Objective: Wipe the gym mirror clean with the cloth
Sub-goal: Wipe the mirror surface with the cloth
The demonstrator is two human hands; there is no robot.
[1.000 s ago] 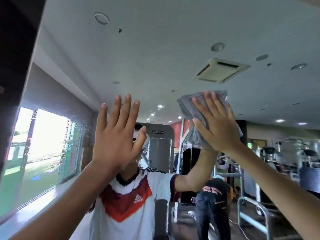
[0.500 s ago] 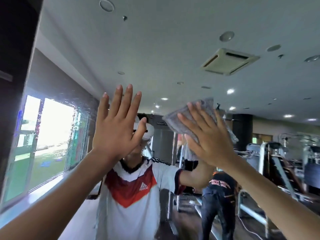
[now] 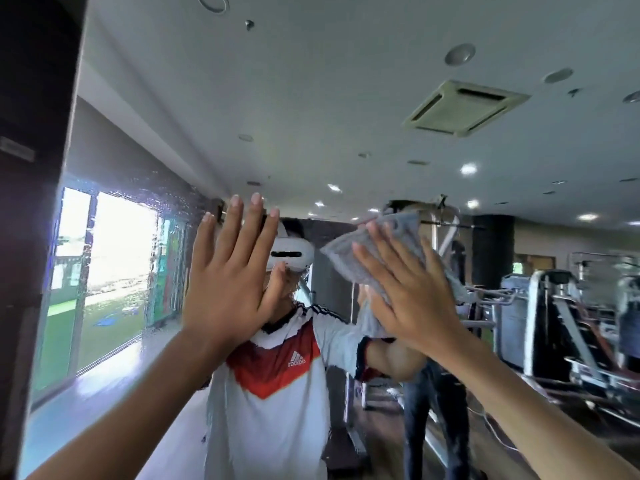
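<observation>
a person faces a gym mirror. the left hand lies flat against the glass, fingers straight and together. the right hand, fingers spread straight, presses a grey cloth to the mirror's middle. wiping seems under way; water beads toward the left edge likely need the next pass.

Single head-worn wide-angle view, close to the gym mirror.
Facing forward and tilted upward at the glass, near enough for the left hand and right hand, seen from behind, to reach it.
</observation>
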